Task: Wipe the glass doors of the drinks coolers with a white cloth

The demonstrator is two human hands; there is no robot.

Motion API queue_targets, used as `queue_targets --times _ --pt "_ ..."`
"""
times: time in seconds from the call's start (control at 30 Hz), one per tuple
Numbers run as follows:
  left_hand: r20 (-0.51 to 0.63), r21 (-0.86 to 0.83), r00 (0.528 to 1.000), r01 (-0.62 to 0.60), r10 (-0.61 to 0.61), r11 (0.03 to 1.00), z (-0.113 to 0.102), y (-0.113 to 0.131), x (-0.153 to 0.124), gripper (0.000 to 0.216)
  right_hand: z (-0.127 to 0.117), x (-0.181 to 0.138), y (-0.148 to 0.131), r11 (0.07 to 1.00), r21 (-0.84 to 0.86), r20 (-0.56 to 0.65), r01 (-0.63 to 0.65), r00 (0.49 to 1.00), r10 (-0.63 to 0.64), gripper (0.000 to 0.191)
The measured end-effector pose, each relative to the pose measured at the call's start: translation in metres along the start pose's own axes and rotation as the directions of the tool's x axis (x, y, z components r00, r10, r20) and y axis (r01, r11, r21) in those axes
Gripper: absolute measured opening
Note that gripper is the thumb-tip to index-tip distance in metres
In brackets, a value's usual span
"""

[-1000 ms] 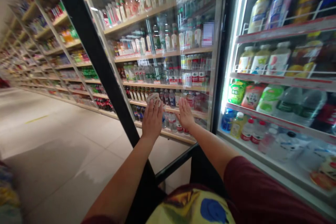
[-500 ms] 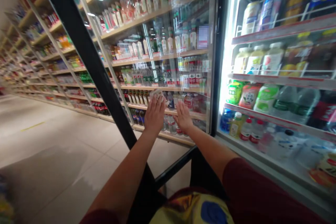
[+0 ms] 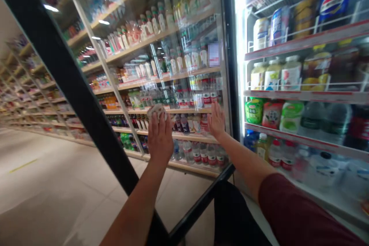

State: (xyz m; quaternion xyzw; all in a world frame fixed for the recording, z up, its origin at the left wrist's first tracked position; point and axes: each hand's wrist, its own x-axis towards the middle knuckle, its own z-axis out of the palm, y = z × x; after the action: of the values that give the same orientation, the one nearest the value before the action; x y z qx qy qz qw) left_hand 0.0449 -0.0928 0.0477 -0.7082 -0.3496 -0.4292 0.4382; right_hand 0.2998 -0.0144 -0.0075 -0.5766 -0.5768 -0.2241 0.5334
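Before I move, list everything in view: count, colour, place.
Cloth: one, pale, under the left fingertips
Glass door: one, black-framed, ahead
Shelving: one long run, light wood, behind the glass and away to the left
Goods on the shelving: too many to count, mixed colours
Cooler: one, white-lit, right
Soft packs: three, two green, one red, cooler's left side
Red-capped bottles: two, cooler's lowest visible level
Other drinks: many, mixed colours, cooler; some blurred
Floor strip: one, yellow, far left
Left hand: one, bare, over the cloth
Right hand: one, bare, flat toward the glass
Sleeve: one, dark red, right arm
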Motion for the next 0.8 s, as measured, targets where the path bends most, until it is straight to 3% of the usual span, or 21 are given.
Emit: queue_targets --times 0.17,0.27,0.4,0.47,0.57,0.63,0.67,0.73,0.8 --pt "0.087 -0.05 0.964 -0.246 0.25 0.968 0.033 0.047 -0.058 0.05 0.019 0.036 0.006 0.994 0.071 0.023 0.084 0.996 -0.086 0.062" --pt "0.08 -0.014 0.977 -0.198 0.199 0.98 0.032 0.038 -0.037 0.052 0.035 0.032 0.01 0.988 0.103 -0.022 0.116 0.993 -0.114 0.063" --pt "-0.025 0.037 0.997 0.07 -0.069 0.997 0.017 0.014 0.034 0.059 0.044 0.027 0.013 0.982 0.114 -0.106 0.151 0.985 -0.139 0.062" --pt "-0.043 0.063 0.992 0.123 -0.121 0.99 0.023 0.02 0.046 0.06 0.044 0.026 0.013 0.98 0.117 -0.117 0.159 0.982 -0.145 0.062" --pt "0.058 0.028 0.997 -0.055 0.053 0.998 0.053 0.051 0.017 0.058 0.042 0.026 0.012 0.98 0.116 -0.113 0.163 0.982 -0.15 0.063" --pt "0.116 -0.052 0.948 -0.293 0.297 0.955 0.073 0.07 -0.013 0.055 0.042 0.026 0.012 0.98 0.106 -0.121 0.168 0.981 -0.155 0.063" --pt "0.142 -0.068 0.927 -0.342 0.348 0.937 0.079 0.075 -0.022 0.052 0.042 0.026 0.012 0.98 0.1 -0.129 0.171 0.979 -0.158 0.063" --pt "0.163 -0.052 0.925 -0.34 0.344 0.939 0.081 0.074 -0.021 0.048 0.043 0.025 0.012 0.98 0.084 -0.154 0.179 0.974 -0.165 0.063" --pt "0.132 0.011 0.965 -0.231 0.227 0.973 0.069 0.06 0.005 0.049 0.043 0.025 0.013 0.981 0.069 -0.167 0.184 0.971 -0.17 0.063"
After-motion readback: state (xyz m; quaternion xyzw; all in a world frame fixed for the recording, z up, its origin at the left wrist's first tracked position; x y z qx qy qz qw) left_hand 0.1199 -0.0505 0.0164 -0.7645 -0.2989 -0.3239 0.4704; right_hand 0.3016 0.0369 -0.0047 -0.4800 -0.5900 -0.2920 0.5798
